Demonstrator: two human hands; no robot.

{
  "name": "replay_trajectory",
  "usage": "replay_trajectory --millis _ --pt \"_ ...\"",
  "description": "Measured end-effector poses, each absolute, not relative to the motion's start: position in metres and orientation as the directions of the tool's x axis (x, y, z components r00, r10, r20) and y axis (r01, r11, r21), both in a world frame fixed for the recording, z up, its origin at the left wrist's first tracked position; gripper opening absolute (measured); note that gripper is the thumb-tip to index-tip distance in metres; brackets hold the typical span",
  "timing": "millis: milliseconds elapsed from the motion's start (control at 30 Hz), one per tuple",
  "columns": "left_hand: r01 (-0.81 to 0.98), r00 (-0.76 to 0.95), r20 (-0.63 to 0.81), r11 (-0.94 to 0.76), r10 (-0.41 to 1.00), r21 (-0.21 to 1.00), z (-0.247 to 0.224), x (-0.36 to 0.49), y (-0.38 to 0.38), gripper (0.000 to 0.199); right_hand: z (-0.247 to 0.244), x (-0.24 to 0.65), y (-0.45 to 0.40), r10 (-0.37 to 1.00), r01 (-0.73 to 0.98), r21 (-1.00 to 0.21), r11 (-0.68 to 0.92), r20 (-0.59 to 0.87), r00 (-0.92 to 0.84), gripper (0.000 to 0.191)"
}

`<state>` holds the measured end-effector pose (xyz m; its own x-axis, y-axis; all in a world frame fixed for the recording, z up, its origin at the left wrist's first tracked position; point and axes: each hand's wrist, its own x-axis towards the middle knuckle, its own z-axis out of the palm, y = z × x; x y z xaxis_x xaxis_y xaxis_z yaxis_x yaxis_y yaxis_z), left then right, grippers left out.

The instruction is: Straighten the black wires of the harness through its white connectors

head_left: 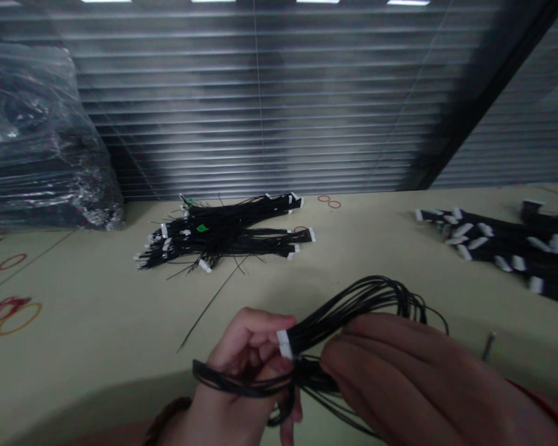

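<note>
My left hand [246, 359] grips a black wire harness at its white connector [285, 344], thumb and fingers closed around it. Black wires [372, 294] rise from that connector and arch over to the right; another loop of wires [227, 381] crosses my left palm. Over the bundle on the right lies my right hand [395, 371], its fingers together and bent around the wires. The fingertips of my right hand are partly hidden, so its exact hold on the strands is hard to see.
A pile of black harnesses [223, 232] with white connectors lies at the back. More harnesses [506, 241] lie at the right. A clear plastic bag [41, 142] of wires stands at the left. Rubber bands [9, 310] and a single loose wire [209, 303] rest on the table.
</note>
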<state>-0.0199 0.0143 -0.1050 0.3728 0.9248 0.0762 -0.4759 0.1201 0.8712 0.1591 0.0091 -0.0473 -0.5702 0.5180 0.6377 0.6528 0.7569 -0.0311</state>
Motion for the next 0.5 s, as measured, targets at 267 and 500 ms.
replay_trajectory --millis 267,500 --pt "-0.492 0.384 0.054 0.155 0.922 0.857 -0.1046 -0.0199 0.0151 0.016 -0.0486 0.155 0.0149 0.511 0.649 -0.03 0.76 0.646 -0.568 0.05" --pt "-0.47 0.373 0.04 0.151 0.927 0.869 -0.105 -0.02 0.0138 0.012 -0.05 0.1576 0.0127 0.444 0.65 0.09 0.755 0.659 -0.607 0.049"
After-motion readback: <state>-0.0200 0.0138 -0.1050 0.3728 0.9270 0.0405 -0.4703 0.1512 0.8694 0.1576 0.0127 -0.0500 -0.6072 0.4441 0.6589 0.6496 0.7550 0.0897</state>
